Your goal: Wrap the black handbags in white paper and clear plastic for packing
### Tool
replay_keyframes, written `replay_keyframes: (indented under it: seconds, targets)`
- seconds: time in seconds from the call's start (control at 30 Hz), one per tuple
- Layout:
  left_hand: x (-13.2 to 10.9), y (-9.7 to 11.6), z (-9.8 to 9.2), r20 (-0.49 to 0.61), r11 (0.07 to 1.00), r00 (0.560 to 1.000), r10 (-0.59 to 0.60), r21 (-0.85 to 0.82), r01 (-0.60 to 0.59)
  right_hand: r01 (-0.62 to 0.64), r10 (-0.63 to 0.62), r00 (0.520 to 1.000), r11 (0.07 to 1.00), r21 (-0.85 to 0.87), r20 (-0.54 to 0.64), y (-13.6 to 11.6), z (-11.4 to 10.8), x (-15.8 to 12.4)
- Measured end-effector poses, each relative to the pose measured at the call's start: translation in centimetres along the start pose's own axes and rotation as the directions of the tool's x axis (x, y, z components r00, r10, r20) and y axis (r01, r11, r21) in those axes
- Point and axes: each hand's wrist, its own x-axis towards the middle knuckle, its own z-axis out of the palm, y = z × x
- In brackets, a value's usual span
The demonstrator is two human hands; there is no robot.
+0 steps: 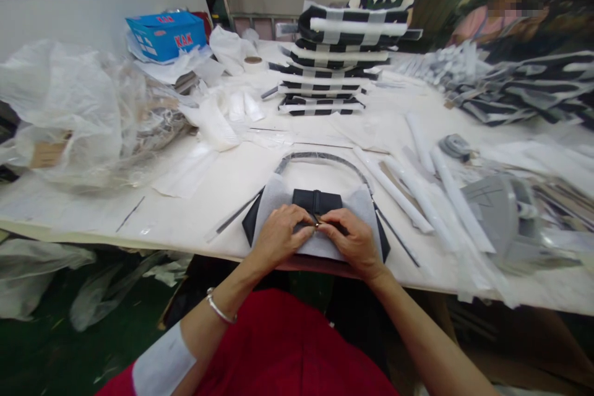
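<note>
A black handbag (304,198) lies at the table's front edge, with whitish-grey covering sheet (273,192) over its front and a dark flap showing. Its arched handle (320,156) looks wrapped in clear film and points away from me. At the middle of the bag, just below the flap, my left hand (285,229) and my right hand (352,238) meet. Both have thumb and forefinger pinched at a small metal clasp (317,224), which the fingertips partly hide. Thin dark strips stick out at both sides of the bag.
Stacked black-and-white wrapped bags (325,86) stand at the back. Left are crumpled plastic (83,111) and a blue box (167,36). White rolls (464,204), a tape roll (455,146) and a grey piece (494,210) lie right. Two people sit across the table.
</note>
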Motion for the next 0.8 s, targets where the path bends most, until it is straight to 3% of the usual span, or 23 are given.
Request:
replay_keyframes:
  seconds: [0.17, 0.33, 0.47, 0.63, 0.73, 0.8]
  targets:
    - [0.3, -0.2, 0.2, 0.021, 0.999, 0.999, -0.032, -0.036, 0.032, 0.097, -0.097, 0.995, 0.995, 0.014, 0.013, 0.1, 0.1, -0.3]
    - [0.2, -0.6, 0.5, -0.003, 0.998, 0.999, -0.033, -0.045, 0.033, 0.181, -0.180, 0.983, 0.978, -0.106, 0.015, 0.3, 0.7, -1.0]
    - [0.6, -0.6, 0.3, 0.017, 0.990, 0.999, -0.046, -0.133, 0.048, 0.149, -0.151, 0.989, 0.973, -0.173, 0.006, 0.2, 1.0, -1.1]
    - [2.2, -0.2, 0.3, 0.023, 0.953, 0.982, -0.185, -0.241, 0.185, 0.026, -0.023, 0.999, 0.996, -0.083, 0.035, 0.2, 0.8, -0.7]
    - [2.7, -0.2, 0.5, 0.035, 0.928, 0.973, -0.228, -0.296, 0.228, -0.218, 0.216, 0.976, 0.974, 0.067, 0.039, 0.3, 0.5, -0.2]
    - [2.7, -0.3, 0.5, 0.034, 0.912, 0.970, -0.239, -0.335, 0.236, -0.401, 0.392, 0.916, 0.891, 0.214, 0.084, 0.2, 0.3, 0.3]
